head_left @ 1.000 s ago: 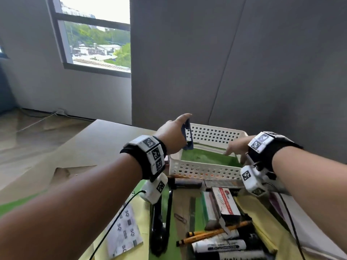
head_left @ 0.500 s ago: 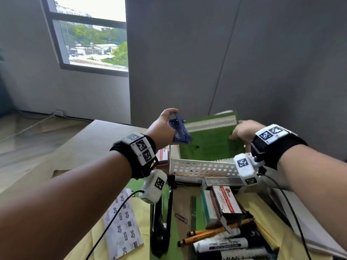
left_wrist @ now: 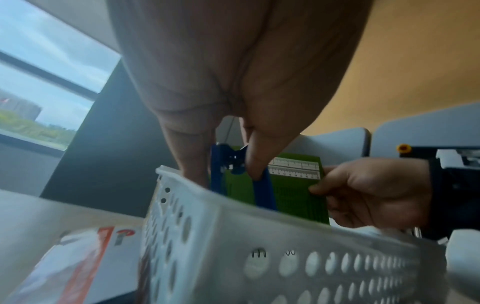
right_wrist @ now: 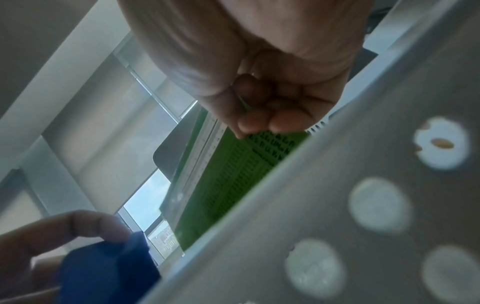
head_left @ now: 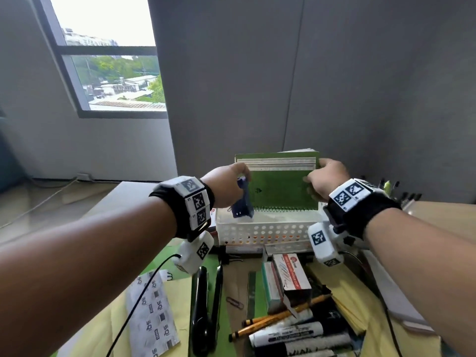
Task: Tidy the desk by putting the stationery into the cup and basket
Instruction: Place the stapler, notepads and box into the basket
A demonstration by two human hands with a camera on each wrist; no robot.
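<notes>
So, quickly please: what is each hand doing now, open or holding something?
Left hand: closed, holding a blue stapler over the white basket.
Right hand: closed, holding the green notebook upright in the basket.

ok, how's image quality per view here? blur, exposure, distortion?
Head view: sharp on the green notebook, window sky blown out, wide-angle bend at the edges. Left wrist view: white basket wall smeared close to the lens, blue stapler fairly legible. Right wrist view: basket wall a soft blur, right hand dim against backlight.
</notes>
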